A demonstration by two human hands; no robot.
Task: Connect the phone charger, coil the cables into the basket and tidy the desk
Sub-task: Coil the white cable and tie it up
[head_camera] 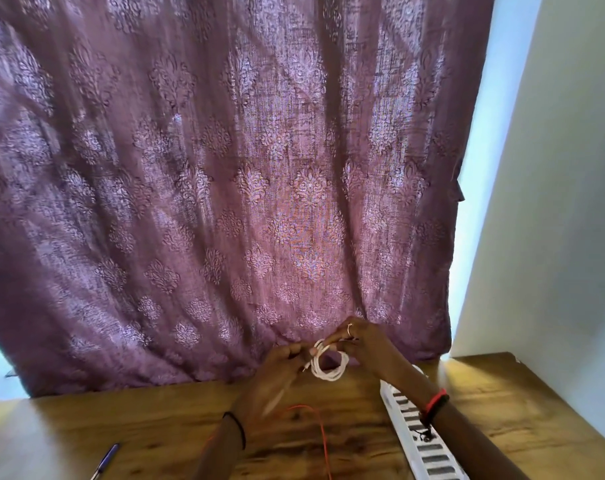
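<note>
Head view, desk (155, 427), purple curtain (225, 168), left hand (280, 365) and right hand (367, 344) pinching white cable (328, 373)

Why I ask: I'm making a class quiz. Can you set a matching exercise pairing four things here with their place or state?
Things:
1 white cable
2 red wire
3 blue pen
4 white slotted basket

Places or states:
a at the desk's left
b at the desk's right
c coiled, held by left hand and right hand
d lying loose mid-desk

Pairs: 1-c, 2-d, 3-a, 4-b
</note>
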